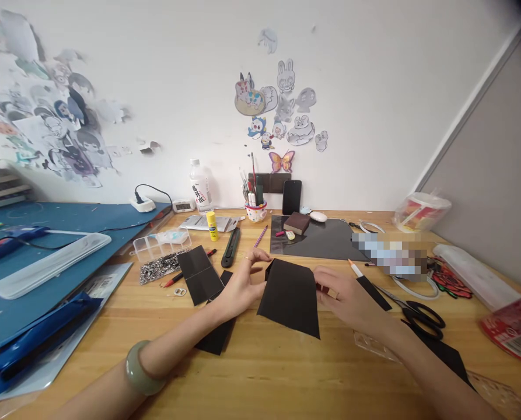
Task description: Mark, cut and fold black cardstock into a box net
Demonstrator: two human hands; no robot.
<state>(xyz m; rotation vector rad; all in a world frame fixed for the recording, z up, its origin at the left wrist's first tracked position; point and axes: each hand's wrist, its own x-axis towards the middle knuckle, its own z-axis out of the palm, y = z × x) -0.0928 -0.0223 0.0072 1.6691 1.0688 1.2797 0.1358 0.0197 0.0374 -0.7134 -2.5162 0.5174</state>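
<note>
A folded sheet of black card (289,297) is held up over the middle of the wooden desk, its near edge slanting down toward me. My left hand (247,283) grips its left side, thumb below and fingers at the far corner. On the right side, my right hand (336,294) pinches the edge with curled fingers; some fingertips are hidden behind the card. Beside my left forearm lie a creased black card (199,273) and another black piece (216,338), partly under the arm. Scissors with black handles (423,318) lie right of my right hand, near a narrow black strip (374,293).
Behind my hands are a glue stick (212,226), a utility knife (231,248), a pencil (261,236) and a dark mat (321,244). A compartment box of metal rings (160,265) stands left. A pen cup (255,211), bottle (201,186) and phone (292,197) line the wall.
</note>
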